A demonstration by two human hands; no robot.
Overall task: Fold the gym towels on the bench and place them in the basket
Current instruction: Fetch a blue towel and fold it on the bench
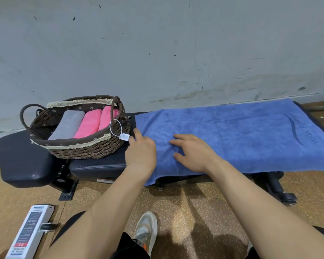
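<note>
A large blue towel (241, 135) lies spread flat along the black gym bench (99, 165), its near edge hanging over the front. My left hand (141, 150) rests at the towel's left edge, fingers relaxed. My right hand (193, 152) lies flat on the towel beside it, fingers spread. To the left a brown wicker basket (94, 150) stands on the bench. Inside it are a folded grey towel (68, 124) and two folded pink towels (88, 126).
A white price tag (124, 137) hangs from the basket's right handle. A scuffed grey wall (157, 53) runs right behind the bench. On the brown floor are my shoe (146, 228) and a white machine part (29, 232) at lower left.
</note>
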